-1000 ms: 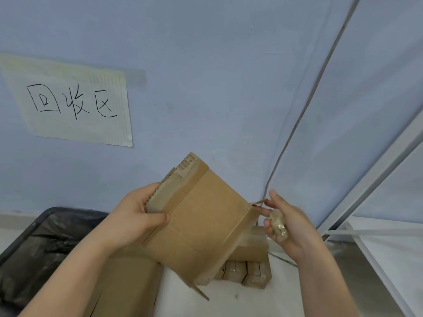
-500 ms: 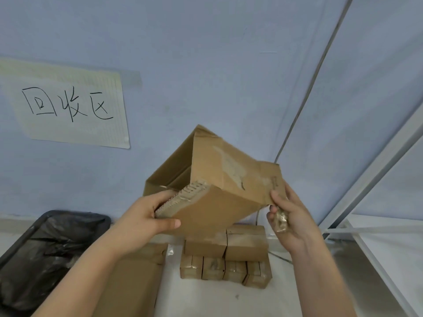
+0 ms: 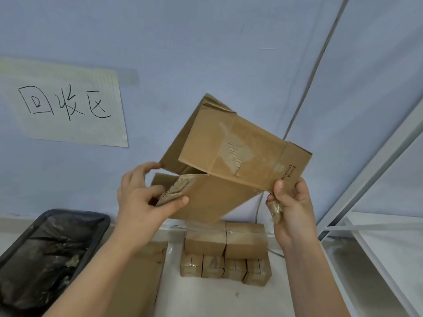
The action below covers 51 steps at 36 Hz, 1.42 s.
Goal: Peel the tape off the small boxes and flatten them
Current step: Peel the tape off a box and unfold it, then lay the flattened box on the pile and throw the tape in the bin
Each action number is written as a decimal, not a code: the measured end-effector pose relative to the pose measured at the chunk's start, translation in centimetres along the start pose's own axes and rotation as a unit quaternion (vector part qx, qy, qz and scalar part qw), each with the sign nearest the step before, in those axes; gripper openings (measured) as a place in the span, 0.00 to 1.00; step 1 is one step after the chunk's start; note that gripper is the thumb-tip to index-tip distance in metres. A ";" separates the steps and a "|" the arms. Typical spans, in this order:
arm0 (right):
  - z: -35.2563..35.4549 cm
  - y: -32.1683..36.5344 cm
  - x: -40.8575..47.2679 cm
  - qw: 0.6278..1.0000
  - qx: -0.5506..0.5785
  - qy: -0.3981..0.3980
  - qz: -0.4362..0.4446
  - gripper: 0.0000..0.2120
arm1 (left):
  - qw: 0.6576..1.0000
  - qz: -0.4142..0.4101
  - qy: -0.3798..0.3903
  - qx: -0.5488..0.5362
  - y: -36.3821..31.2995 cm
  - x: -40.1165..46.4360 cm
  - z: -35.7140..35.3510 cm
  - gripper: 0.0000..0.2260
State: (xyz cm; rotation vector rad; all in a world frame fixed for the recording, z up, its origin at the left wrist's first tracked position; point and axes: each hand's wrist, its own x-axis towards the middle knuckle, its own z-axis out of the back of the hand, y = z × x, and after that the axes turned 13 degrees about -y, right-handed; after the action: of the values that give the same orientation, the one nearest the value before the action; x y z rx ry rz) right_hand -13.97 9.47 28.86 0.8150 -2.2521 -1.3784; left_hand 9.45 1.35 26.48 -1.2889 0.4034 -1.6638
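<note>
I hold an opened brown cardboard box [image 3: 231,156] up in front of the blue wall, tilted, with torn patches where tape came off. My left hand [image 3: 144,197] grips its lower left flap by the corrugated edge. My right hand [image 3: 290,202] pinches the box's right corner with thumb and fingers, and a crumpled wad of peeled tape [image 3: 275,211] is tucked in the same palm. Below, on the white surface, a stack of taped small boxes [image 3: 225,250] stands in two rows.
A black bin lined with a black bag [image 3: 45,252] sits at the lower left. Flattened cardboard [image 3: 137,282] lies beside it under my left arm. A paper sign [image 3: 66,104] is taped to the wall. A white metal frame [image 3: 370,191] runs along the right.
The box has been turned and raised, so its torn outer face shows and the flaps spread apart. My right hand shifted from the tape strip to the box's right corner.
</note>
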 end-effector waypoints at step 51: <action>-1.9 -39.4 -6.2 0.633 -0.674 0.314 -0.217 0.19 | 0.808 0.354 0.269 0.388 32.0 -14.4 -3.7 0.14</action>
State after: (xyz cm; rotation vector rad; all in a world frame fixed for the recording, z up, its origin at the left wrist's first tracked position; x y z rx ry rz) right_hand 2.81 -1.66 -5.55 0.9451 -0.1341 -1.9674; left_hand 21.26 -3.35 -6.49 0.0018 0.3976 -1.2643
